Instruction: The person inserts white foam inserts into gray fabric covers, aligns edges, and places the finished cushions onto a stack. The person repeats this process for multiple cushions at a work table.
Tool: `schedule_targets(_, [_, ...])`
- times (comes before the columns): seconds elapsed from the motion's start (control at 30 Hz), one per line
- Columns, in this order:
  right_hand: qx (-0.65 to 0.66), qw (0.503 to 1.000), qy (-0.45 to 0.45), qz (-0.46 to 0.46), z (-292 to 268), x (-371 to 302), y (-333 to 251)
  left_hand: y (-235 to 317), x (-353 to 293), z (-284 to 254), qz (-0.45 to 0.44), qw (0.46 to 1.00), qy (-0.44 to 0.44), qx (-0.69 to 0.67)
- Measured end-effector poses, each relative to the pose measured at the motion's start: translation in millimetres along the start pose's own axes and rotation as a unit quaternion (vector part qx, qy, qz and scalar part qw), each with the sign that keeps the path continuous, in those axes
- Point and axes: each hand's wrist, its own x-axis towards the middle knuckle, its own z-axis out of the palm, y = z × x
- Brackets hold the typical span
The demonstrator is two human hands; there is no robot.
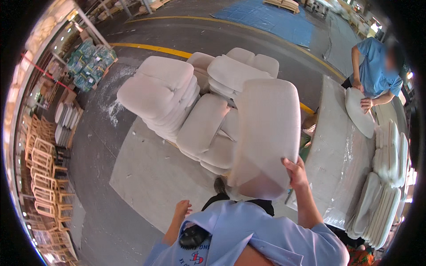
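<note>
My right hand [296, 174] grips the lower right edge of a large white foam cushion [267, 128], thumb on its face. The cushion is held up on edge in front of me and hides part of the stacks behind it. Down by my left side, my left hand [182, 208] holds nothing; its fingers are loosely bent and a little apart. Beyond it are stacks of similar foam cushions: a tall one [155, 84] at the left, a lower one [202, 124] in the middle and another [237, 71] farther back.
At my right runs a grey-topped worktable [339, 146]. Across it a co-worker [377, 66] in a blue shirt handles a white cushion [358, 111]. More cushions [386, 155] are piled along the table's far side. Wooden chair frames [46, 177] and a pallet of green-wrapped goods [91, 64] stand left.
</note>
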Motion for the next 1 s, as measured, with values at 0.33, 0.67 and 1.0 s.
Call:
schedule_targets(0.33, [-0.111,0.927,0.025,0.358,48,153,264,28,40,-144,-0.118,0.985,0.038,-0.123])
schedule_targets(0.67, [-0.146,0.934,0.184,0.269,111,184,296,67,158,-78,-0.208,0.968,-0.091,-0.107])
schedule_targets(1.0, [-0.464,0.83,0.195,0.24,124,179,330,176,300,33,-0.183,0.91,-0.128,-0.348])
